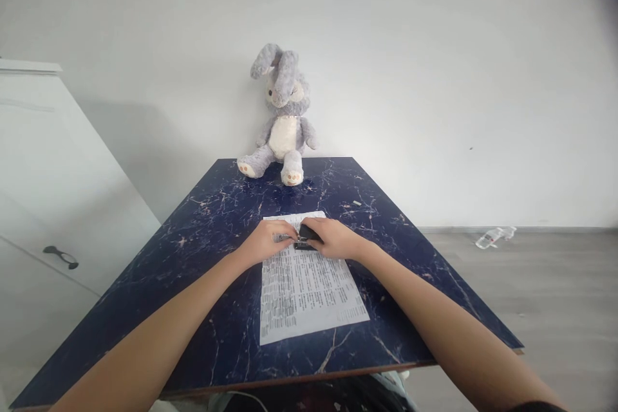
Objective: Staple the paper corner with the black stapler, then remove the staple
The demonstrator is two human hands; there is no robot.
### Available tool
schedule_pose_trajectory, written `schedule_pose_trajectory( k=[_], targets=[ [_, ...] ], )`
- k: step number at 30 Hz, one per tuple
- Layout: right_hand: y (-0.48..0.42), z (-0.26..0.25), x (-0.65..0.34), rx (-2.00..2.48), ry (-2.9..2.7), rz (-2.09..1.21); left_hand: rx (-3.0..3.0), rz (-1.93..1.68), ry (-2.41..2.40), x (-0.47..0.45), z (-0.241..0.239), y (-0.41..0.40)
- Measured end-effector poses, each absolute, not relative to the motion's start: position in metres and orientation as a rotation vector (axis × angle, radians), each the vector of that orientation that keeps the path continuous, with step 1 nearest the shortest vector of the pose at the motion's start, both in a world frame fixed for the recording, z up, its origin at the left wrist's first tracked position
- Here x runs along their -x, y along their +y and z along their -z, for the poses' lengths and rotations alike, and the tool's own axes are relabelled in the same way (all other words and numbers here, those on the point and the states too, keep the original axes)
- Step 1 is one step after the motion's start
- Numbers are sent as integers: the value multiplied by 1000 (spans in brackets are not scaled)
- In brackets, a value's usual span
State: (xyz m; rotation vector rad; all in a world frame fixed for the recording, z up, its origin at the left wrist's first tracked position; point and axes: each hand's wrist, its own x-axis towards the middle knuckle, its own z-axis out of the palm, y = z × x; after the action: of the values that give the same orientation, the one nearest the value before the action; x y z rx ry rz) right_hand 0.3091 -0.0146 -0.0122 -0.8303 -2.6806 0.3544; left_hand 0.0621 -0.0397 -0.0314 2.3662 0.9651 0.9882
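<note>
My right hand (335, 238) is closed around a small black stapler (309, 234), held above the upper part of a printed sheet of paper (313, 309). From the other side, my left hand (268, 241) brings its thumb and forefinger together at the stapler's front end. What those fingertips pinch is too small to make out. The sheet lies flat on the table, its dense print facing up, and both hands cover part of its top.
A grey plush rabbit (284, 132) sits on the far end of the dark blue marbled table (193, 257), against the wall. A small pale strip (356, 203) lies right of the sheet. At left stands a white cabinet (62, 193); a plastic bottle (495, 237) is on the floor.
</note>
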Motion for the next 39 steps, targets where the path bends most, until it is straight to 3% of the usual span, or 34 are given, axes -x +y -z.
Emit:
schedule_pose_trajectory(
  k=[25,39],
  targets=[
    [-11,10,-312,844,-2697,-374,-2446,-699,982,-18,27,-27],
    [-15,18,-300,649,-2617,-429,-2274,-882,1153,-66,39,-31]
  ],
)
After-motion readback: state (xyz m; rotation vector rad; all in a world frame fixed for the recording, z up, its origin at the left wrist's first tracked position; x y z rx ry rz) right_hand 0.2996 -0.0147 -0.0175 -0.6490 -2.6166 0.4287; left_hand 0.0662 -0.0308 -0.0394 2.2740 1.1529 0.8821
